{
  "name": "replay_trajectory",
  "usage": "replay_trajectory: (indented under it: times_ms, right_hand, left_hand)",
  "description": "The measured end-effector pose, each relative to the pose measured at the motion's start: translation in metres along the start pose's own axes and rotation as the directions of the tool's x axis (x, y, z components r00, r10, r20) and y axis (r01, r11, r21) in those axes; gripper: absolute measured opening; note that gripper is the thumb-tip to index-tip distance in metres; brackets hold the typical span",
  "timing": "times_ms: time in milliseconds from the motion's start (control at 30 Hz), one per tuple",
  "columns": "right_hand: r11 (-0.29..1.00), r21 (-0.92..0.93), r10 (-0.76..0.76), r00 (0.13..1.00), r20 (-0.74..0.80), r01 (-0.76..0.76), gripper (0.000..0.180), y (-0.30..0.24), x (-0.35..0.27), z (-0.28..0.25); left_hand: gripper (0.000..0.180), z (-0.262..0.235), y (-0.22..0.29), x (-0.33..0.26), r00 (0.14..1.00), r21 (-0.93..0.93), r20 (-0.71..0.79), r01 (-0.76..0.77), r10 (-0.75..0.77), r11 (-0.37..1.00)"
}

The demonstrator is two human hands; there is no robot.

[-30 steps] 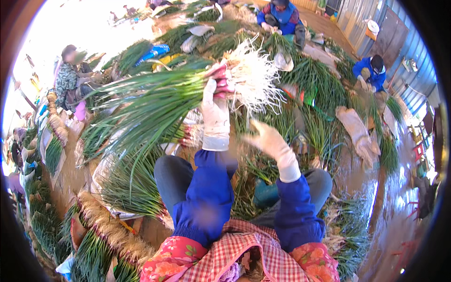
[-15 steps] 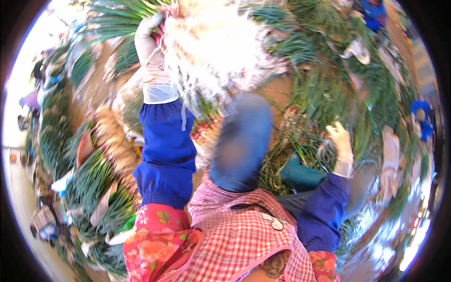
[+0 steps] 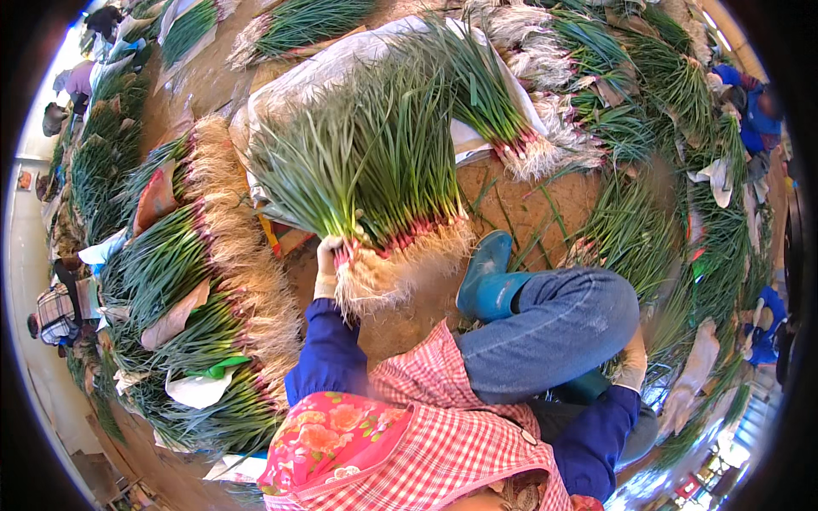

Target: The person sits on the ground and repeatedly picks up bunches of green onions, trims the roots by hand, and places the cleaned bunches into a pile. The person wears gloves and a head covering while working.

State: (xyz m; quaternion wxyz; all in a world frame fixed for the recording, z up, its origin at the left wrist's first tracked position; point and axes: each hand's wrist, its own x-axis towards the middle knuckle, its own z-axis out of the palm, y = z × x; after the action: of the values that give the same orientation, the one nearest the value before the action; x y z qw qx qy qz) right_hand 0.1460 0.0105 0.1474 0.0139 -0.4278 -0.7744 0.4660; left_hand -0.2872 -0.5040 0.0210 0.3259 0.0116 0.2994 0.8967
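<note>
My left hand (image 3: 327, 266), in a pale glove with a blue sleeve, grips a thick bundle of green onions (image 3: 375, 183) near its reddish stems, just above the white roots (image 3: 400, 268). The green tops fan up and away over a white sheet (image 3: 341, 68). My right hand (image 3: 632, 366), also gloved, rests low behind my bent knee in jeans (image 3: 562, 328), by the ground; whether it holds anything is hidden. A teal rubber boot (image 3: 487, 277) sits beside the bundle's roots.
A long row of stacked green onion bundles (image 3: 213, 289) lies to my left, roots outward. More bundles (image 3: 528, 128) lie ahead and heaps (image 3: 673, 221) on the right. Other people (image 3: 754, 106) work at the edges. Bare dirt floor (image 3: 528, 204) lies ahead.
My left hand has brought the bundle down from up high to the white sheet in front of my knee. My right hand has dropped behind my knee. My view has swung left.
</note>
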Motion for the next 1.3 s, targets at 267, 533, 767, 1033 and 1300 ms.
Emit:
replay_trajectory:
  times_ms: [267, 533, 767, 1033, 1300]
  right_hand:
    - [0.969, 0.195, -0.207, 0.934, 0.291, 0.154, 0.042, -0.199, 0.085, 0.047]
    - [0.988, 0.116, -0.153, 0.734, 0.662, 0.101, 0.094, -0.224, 0.224, 0.249]
    - [0.998, 0.048, -0.07, 0.741, 0.668, 0.051, 0.091, -0.144, 0.228, 0.339]
    - [0.951, 0.105, -0.276, 0.647, 0.711, 0.29, 0.052, -0.134, 0.24, 0.392]
    - [0.848, -0.306, 0.05, 0.509, 0.859, 0.433, 0.038, -0.07, 0.17, 0.239]
  left_hand:
    - [0.067, 0.16, 0.006, 0.068, 0.986, 0.122, 0.044, 0.158, -0.164, 0.98]
    - [0.029, 0.126, -0.137, 0.135, 0.792, -0.09, -0.431, 0.439, -0.433, 0.894]
    - [0.059, 0.089, -0.107, 0.108, 0.812, 0.628, -0.438, 0.583, -0.385, 0.516]
    - [0.034, 0.166, -0.054, 0.162, 0.868, 0.896, 0.419, -0.443, -0.266, -0.036]
    - [0.022, 0.081, -0.123, 0.241, 0.787, 0.412, 0.327, -0.617, -0.523, -0.671]
